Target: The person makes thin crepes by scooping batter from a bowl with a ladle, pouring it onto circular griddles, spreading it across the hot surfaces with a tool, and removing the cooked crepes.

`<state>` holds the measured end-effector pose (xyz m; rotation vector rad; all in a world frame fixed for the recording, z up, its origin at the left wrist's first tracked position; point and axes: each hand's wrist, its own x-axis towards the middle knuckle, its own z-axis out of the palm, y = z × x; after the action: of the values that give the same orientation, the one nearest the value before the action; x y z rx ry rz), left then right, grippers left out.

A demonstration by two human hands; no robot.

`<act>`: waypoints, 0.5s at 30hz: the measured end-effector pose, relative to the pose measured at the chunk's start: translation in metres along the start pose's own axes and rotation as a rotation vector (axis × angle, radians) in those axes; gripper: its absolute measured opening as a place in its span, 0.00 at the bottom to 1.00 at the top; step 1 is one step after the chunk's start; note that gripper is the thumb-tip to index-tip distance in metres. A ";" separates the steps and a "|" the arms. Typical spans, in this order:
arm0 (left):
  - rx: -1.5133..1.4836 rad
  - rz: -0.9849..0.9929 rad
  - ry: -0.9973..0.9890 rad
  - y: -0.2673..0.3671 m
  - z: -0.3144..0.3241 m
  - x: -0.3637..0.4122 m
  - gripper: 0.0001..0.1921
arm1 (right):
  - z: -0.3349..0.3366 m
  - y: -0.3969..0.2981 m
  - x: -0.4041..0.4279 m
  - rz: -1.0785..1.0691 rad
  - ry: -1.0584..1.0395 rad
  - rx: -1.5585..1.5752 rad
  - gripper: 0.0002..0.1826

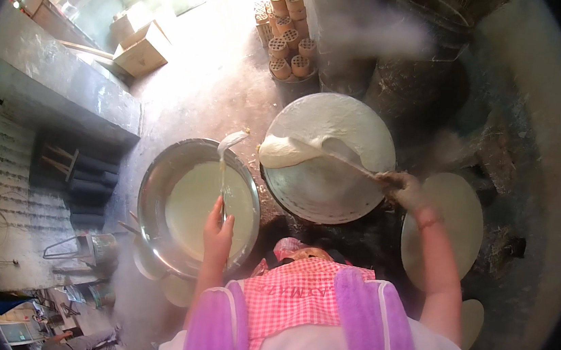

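Note:
My left hand (218, 230) grips the handle of a ladle (232, 142), over a wide steel basin (156, 182). Pale liquid batter (195, 207) fills the basin's lower part; the ladle's coated head is near the basin's far rim. With my right hand (404, 188) I hold the handle of a flat spreading tool (341, 153) across a round griddle (330, 193). Pale batter or dough (338, 114) covers the griddle's far half, with a thick mass (288, 153) at the left beside the tool. The near half shows a greyish surface with thin residue.
Honeycomb briquettes (290, 37) stand stacked beyond the griddle. A large dark drum (429, 31) is at the far right. A pale round sheet (441, 233) lies at my right. To the left are a metal bucket (101, 248) and a wooden box (142, 50). Another person (88, 344) is partly visible.

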<state>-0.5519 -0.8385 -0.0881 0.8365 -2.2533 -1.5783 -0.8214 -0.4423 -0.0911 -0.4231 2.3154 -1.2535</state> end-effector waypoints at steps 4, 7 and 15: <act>0.289 0.318 -0.006 -0.006 0.023 0.018 0.30 | 0.010 -0.029 0.020 0.090 0.182 -0.056 0.17; 0.445 0.200 -0.038 0.029 0.040 0.006 0.29 | 0.041 -0.057 0.015 -0.008 -0.020 0.020 0.19; 0.353 0.192 -0.126 0.007 0.014 -0.090 0.28 | 0.098 -0.006 -0.095 0.094 -0.098 0.197 0.22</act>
<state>-0.4898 -0.7726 -0.0770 0.5896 -2.6601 -1.1982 -0.6886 -0.4690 -0.1084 -0.2974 2.0817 -1.3674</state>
